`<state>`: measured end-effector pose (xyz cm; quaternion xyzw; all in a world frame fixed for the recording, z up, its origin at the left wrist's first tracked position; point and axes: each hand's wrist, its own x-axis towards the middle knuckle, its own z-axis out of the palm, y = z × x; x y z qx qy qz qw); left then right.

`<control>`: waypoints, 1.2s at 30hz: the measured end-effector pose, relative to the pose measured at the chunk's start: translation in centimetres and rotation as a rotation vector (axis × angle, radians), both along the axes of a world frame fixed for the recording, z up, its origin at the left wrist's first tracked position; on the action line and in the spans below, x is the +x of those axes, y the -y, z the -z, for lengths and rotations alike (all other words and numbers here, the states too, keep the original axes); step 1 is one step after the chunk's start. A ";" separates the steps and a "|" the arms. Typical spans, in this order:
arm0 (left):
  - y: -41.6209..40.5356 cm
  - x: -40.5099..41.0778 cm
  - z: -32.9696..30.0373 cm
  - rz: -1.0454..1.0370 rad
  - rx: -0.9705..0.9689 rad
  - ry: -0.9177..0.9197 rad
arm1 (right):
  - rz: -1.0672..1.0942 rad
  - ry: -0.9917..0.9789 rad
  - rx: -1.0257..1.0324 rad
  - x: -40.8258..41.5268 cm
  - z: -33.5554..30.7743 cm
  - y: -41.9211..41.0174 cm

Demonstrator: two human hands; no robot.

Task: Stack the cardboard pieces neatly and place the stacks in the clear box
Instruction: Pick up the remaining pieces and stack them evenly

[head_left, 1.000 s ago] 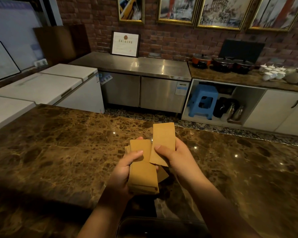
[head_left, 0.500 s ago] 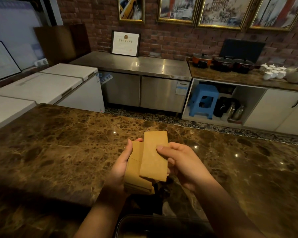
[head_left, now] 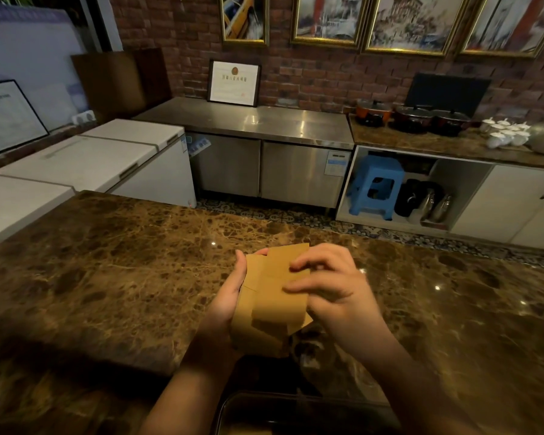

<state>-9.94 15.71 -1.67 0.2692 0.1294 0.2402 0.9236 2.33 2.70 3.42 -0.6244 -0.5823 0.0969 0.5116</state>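
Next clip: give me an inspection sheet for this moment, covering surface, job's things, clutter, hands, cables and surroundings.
Surface: brown marble counter, glossy, with light glints.
Job's things: cardboard stack held above the counter, its pieces not yet squared, the top one skewed; clear box at the near edge, its contents not clear.
Clutter: nothing seen on the counter.
Hands: left hand grips the stack from its left side; right hand lies with its fingers on the top piece.
Cables: nothing seen.
Surroundings: steel cabinet, white freezers, blue stool, pots, framed certificate against the brick wall.
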 end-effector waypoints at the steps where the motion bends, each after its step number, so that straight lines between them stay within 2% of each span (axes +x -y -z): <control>1: 0.0 0.0 -0.1 -0.015 -0.002 0.011 | -0.004 0.100 -0.031 -0.1 0.6 0.1; 5: 0.2 -0.4 -0.2 -0.027 0.056 -0.025 | 0.026 0.118 -0.075 -0.4 2.2 0.2; 10: 0.2 -0.7 0.1 -0.025 0.148 0.005 | -0.084 0.096 -0.122 -0.3 2.9 0.6; 14: 0.3 -0.5 0.4 0.010 0.062 0.058 | -0.101 -0.060 -0.187 -0.2 2.3 0.4; 20: 0.7 0.0 0.7 0.015 0.005 0.019 | -0.049 0.079 -0.217 -1.7 2.6 0.2; 27: 0.8 0.0 1.0 -0.017 -0.025 -0.013 | -0.081 0.025 -0.326 -1.6 3.2 -0.4; 30: 0.6 -0.2 1.4 -0.103 -0.024 -0.010 | -0.128 -0.112 -0.355 -1.4 3.2 -0.8; 33: -0.9 -1.2 1.9 -0.235 -0.062 0.025 | -0.063 -0.322 -0.353 0.6 3.3 -1.9; 34: -1.6 -1.8 2.0 -0.268 -0.087 0.038 | -0.015 -0.291 -0.381 1.7 3.6 -2.3; 36: -2.9 -2.9 2.5 -0.330 -0.096 0.025 | 0.015 -0.130 -0.586 3.7 4.8 -3.3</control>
